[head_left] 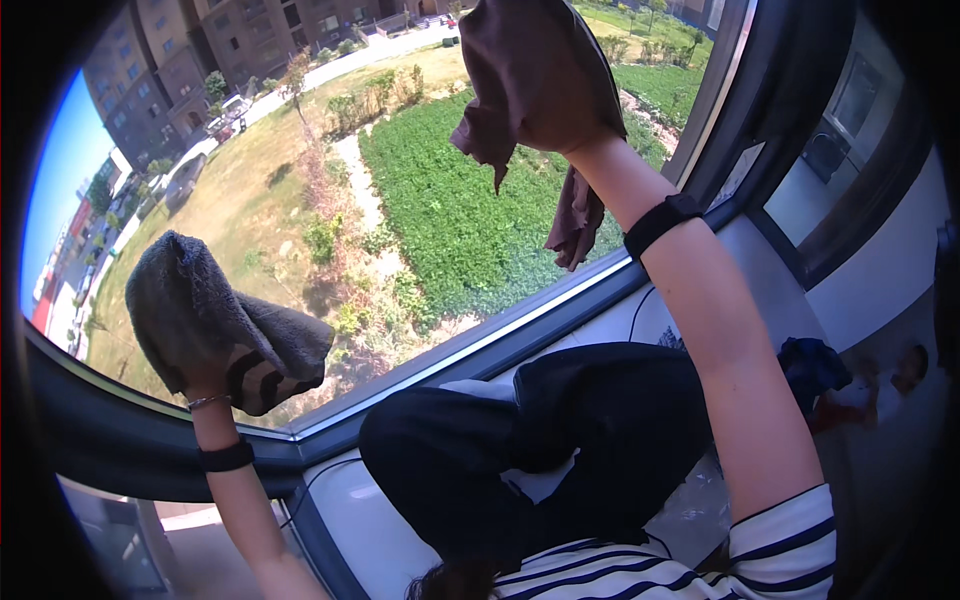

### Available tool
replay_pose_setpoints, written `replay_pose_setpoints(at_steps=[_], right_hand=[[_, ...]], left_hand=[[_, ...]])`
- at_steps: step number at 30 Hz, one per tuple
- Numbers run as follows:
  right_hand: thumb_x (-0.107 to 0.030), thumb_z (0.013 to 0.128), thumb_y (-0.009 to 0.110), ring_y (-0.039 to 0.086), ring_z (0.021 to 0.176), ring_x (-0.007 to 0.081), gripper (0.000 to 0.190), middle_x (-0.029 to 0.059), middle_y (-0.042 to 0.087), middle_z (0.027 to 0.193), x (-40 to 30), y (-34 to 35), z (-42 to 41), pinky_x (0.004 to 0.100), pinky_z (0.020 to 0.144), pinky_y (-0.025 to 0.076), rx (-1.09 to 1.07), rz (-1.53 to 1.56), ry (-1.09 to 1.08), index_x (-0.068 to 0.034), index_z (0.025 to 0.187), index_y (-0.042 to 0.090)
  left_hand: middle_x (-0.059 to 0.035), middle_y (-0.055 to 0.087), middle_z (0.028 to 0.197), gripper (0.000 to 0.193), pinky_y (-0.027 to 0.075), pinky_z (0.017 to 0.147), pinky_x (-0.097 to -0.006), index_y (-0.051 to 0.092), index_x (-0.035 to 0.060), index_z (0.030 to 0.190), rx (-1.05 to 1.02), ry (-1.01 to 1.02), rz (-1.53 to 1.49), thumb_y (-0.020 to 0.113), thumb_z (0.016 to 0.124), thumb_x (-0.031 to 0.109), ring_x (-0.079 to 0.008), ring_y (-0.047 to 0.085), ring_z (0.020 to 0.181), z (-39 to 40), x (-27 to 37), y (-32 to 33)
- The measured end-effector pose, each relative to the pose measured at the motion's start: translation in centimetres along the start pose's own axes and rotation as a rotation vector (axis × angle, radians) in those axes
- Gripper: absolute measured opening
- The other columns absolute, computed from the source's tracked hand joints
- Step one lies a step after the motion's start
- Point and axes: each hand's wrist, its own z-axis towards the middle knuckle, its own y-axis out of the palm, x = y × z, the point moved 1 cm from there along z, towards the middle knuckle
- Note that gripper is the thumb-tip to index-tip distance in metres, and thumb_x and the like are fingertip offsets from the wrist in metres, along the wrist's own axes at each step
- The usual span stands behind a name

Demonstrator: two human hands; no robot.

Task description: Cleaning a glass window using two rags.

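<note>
At the left, a grey terry cloth (187, 307) with a dark-patterned lower corner wraps over my left hand (201, 381) and hides its fingers. That hand is raised against the window glass (285, 225), though actual contact is hard to tell. Higher up at the right, a brownish-purple cloth (517, 67) covers most of my right hand (564, 129), close to the pane and the window's right frame. A loose end of this cloth hangs below the wrist. Both forearms are stretched out, with a black band on each wrist.
My bent legs in dark trousers (615, 405) rest on a white sill (367, 517) below the dark window frame (480, 379). A thin black cable (319, 474) runs along the sill at the left. Another person (900, 382) is at the far right, lower down. Outside are plants and buildings.
</note>
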Motion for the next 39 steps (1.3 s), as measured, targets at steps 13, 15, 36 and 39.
replay_pose_setpoints(at_steps=[13,15,36,39], right_hand=[[-0.033,0.069,0.054,0.046,0.105,0.0325,0.04,0.0122,0.056,0.107,2.3,1.5,-1.8,0.0475,0.102,0.023,0.064,-0.199,-0.24,-0.01,0.101,0.061],[-0.032,0.07,0.054,0.044,0.108,0.0327,0.041,0.0121,0.054,0.111,2.3,2.2,-1.7,0.0481,0.102,0.022,0.186,-0.134,-0.292,-0.009,0.104,0.06],[-0.029,0.068,0.064,0.046,0.108,0.0252,0.029,0.0077,0.055,0.105,1.0,4.3,-0.6,0.0423,0.095,0.034,0.29,1.005,-0.177,-0.012,0.092,0.064],[-0.03,0.068,0.063,0.044,0.112,0.0258,0.023,0.0056,0.057,0.106,1.8,2.2,-1.9,0.0431,0.099,0.03,0.417,0.349,-0.16,-0.014,0.085,0.067]], left_hand=[[-0.0128,0.029,0.137,0.072,0.015,0.108,-0.0342,0.024,0.0056,0.135,0.045,0.032,0.075,0.063,0.076,0.02,-0.0263,0.023,0.129,0.7,0.2,-0.5],[-0.0126,0.029,0.137,0.07,0.015,0.108,-0.0336,0.025,0.0058,0.135,0.041,0.075,0.104,0.062,0.077,0.02,-0.0259,0.022,0.129,0.9,0.6,-0.5],[-0.0164,0.024,0.139,0.05,0.023,0.106,-0.0377,0.024,-0.0021,0.133,0.012,-0.187,0.328,0.031,0.093,0.027,-0.0267,0.028,0.127,-7.2,-7.6,-0.5],[-0.0149,0.023,0.139,0.052,0.02,0.107,-0.0367,0.022,-0.0006,0.134,-0.032,-0.247,0.304,0.036,0.091,0.026,-0.0266,0.025,0.128,-6.9,-5.1,1.5]])
